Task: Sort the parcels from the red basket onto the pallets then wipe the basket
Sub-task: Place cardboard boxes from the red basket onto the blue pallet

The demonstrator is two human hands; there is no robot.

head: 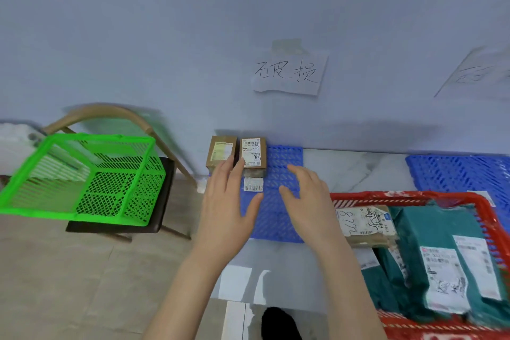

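Currently, the sorting step is in hand; wiping is not yet due. At 9 o'clock from the hands, a green basket [82, 176] sits on a chair [167, 182]. The left hand [229, 201] is flat, fingers straight and spread, holding nothing. Its fingertips lie at the near edge of two brown boxes [254, 152], which stand side by side at the 11 o'clock corner of the blue pallet [276, 215]; contact cannot be confirmed. The right hand [306, 196] hovers over the pallet, fingers relaxed, empty. At 4 o'clock, the red basket [414, 197] holds a brown parcel [364, 226] and several teal parcels [441, 243]. Next move, by judgement: reach to 4 o'clock, grip one parcel, read its label, select the pallet.
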